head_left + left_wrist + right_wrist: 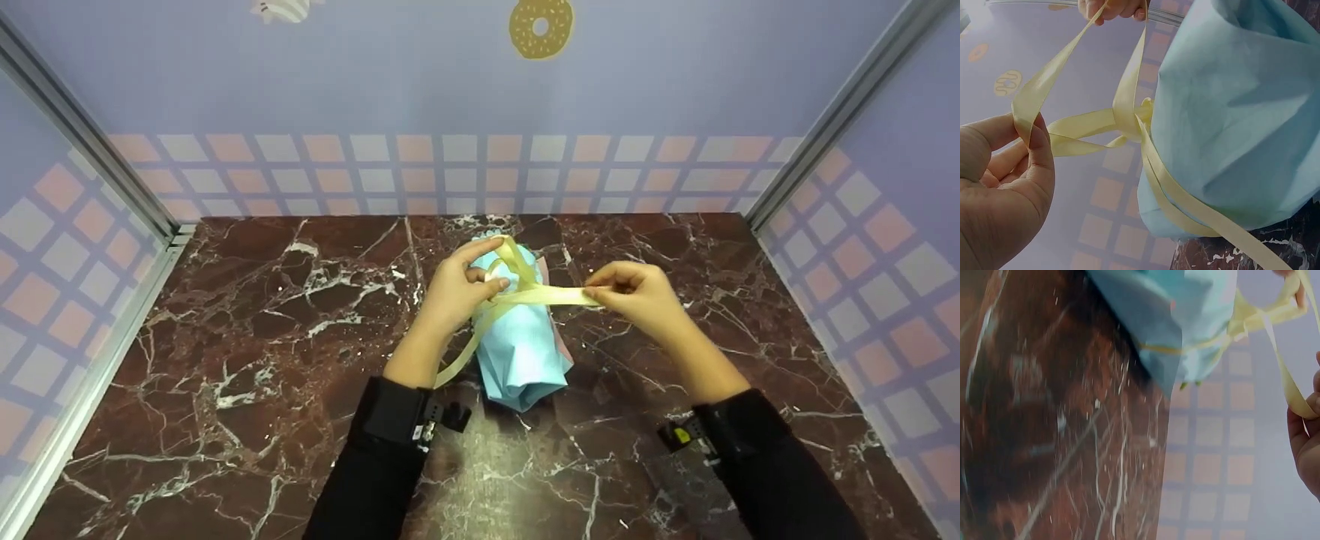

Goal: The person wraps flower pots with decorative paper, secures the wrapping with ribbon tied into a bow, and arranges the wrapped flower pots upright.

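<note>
A light blue wrapped bundle (pixel 521 349) lies on the dark marble surface, with a strip of pink showing along its right side. Around its middle runs a pale yellow ribbon (pixel 559 295), looped at the front with a tail hanging toward the left forearm. My left hand (pixel 459 289) pinches a loop of the ribbon between thumb and fingers, seen close in the left wrist view. Out to the right of the bundle, my right hand (pixel 636 291) pinches another stretch of ribbon and holds it taut. What the bundle contains is hidden by the wrapping.
The brown marble tabletop (pixel 247 375) spreads to both sides of the bundle. A lilac back wall (pixel 420 82) with pink and white squares rises behind it, and similar side panels (pixel 885 247) close in the left and right.
</note>
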Demonstrator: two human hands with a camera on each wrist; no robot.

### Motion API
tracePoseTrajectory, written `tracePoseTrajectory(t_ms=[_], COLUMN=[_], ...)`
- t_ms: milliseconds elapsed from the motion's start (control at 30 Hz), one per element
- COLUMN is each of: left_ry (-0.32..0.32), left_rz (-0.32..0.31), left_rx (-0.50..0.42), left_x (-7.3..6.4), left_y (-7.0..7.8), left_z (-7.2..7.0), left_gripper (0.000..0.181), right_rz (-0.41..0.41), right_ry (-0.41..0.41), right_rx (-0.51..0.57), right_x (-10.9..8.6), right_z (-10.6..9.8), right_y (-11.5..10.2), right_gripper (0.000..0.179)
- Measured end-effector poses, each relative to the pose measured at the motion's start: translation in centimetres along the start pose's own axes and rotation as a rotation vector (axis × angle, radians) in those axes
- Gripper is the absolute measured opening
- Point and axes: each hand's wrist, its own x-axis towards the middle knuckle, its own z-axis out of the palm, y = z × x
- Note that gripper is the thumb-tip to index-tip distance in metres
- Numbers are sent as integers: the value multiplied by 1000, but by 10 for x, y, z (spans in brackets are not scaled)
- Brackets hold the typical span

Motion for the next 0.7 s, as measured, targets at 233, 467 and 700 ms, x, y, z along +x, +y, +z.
tracePoseTrajectory(t_ms=[233,467,700], left_ry=[3,12,28], left_rz=[6,19,49], left_rx=[30,76,108], left_x=[1,3,5], left_y=[-4,-6,-9], left_z=[-5,-7,-5], left_gripper=[57,52,48], right_rz=[53,56,45], right_ry=[-5,5,9], right_rx=[-33,-59,-206], right_x=[1,9,14], right_z=[-24,-41,-23], right_y=[5,45,69], right_gripper=[12,15,7])
